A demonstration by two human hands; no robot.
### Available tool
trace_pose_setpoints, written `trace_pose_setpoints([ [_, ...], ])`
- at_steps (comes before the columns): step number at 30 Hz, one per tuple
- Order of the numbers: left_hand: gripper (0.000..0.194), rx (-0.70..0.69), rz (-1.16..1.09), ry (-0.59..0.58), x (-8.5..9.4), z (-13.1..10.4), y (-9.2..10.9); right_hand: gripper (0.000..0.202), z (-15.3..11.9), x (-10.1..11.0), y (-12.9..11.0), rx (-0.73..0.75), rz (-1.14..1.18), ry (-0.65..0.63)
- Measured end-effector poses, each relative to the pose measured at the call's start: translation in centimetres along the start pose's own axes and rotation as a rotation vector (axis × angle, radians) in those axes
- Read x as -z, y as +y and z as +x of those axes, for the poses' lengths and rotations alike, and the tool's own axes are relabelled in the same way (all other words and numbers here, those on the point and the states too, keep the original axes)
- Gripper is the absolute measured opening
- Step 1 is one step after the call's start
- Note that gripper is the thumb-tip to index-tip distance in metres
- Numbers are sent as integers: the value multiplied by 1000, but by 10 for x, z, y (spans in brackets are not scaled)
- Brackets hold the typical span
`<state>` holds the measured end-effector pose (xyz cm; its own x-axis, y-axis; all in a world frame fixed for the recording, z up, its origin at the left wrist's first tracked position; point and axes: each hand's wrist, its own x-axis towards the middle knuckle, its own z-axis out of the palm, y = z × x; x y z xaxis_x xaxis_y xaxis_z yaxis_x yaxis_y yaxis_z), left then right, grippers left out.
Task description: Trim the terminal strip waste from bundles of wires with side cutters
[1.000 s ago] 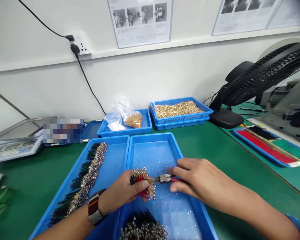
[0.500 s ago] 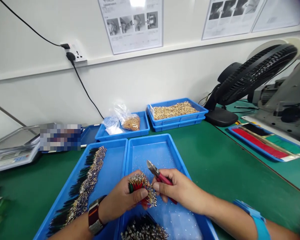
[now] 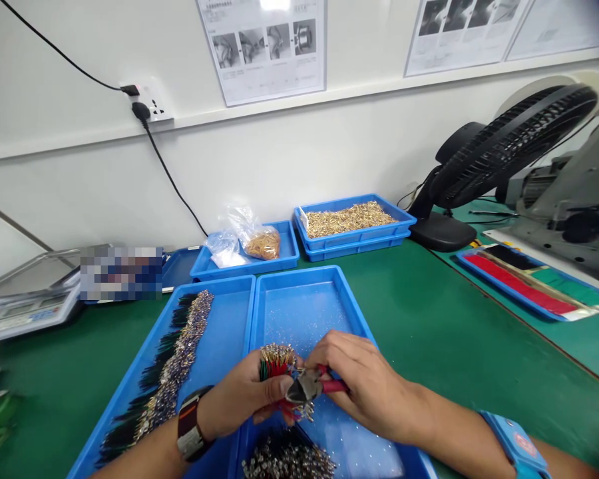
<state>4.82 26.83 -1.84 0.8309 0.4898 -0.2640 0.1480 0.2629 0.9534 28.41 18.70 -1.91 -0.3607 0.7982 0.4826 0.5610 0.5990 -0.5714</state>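
My left hand is closed round a bundle of short wires with red and green sleeves and shiny metal ends. In my right hand are red-handled side cutters, their metal jaws lying over the bundle beside my left thumb. Whether the jaws close on a wire cannot be made out. Beneath both hands is the right blue tray, its floor scattered with tiny bright bits. A pile of dark wires with metal ends lies at its near end.
Rows of dark wires lie in the left blue tray. Behind stand a tray with plastic bags and stacked trays of gold-coloured parts. A black fan is at right, near a tray of coloured strips. At left is a scale.
My right hand has turned over, and the side cutters swing from pointing up and away to lying with their jaws across the bundle. My left hand still holds the wires, nearly in place.
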Motion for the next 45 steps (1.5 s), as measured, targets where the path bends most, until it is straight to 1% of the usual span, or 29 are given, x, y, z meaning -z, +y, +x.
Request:
trace_pose_setpoints([
  [2, 58, 26, 20, 0, 0, 1, 1, 14, 2, 12, 2, 44, -85, -43],
  [4, 56, 37, 40, 40, 1, 1, 3, 22, 5, 32, 4, 38, -141, -92],
  [7, 55, 38, 95, 44, 2, 1, 7, 45, 7, 64, 5, -21, -314, -224],
  [9, 56, 54, 125, 28, 4, 1, 10, 52, 5, 79, 5, -62, -418, -305],
  [10, 57, 63, 134, 25, 4, 1, 11, 54, 4, 82, 5, -70, -446, -332],
  [12, 58, 77, 137, 16, 5, 1, 13, 56, 2, 83, 3, -58, -476, -349],
  [18, 57, 104, 46, -67, 4, 1, 16, 54, 1, 69, 1, 22, -516, -319],
  [24, 53, 88, -96, -93, 4, -1, 15, 51, 0, 69, -1, 22, -483, -332],
  [29, 47, 60, -128, -116, 4, -1, 15, 50, 1, 68, -1, 17, -458, -344],
  [36, 53, 66, -63, -80, 5, -1, 13, 48, 1, 69, 0, -1, -447, -367],
  [39, 56, 72, -40, -24, 6, 1, 8, 47, 0, 68, 1, 11, -476, -360],
  [42, 55, 71, 3, 31, 6, 3, 5, 45, 0, 69, 2, 9, -516, -364],
  [45, 56, 71, 74, 33, 6, 4, 4, 46, 0, 70, 1, -9, -504, -384],
])
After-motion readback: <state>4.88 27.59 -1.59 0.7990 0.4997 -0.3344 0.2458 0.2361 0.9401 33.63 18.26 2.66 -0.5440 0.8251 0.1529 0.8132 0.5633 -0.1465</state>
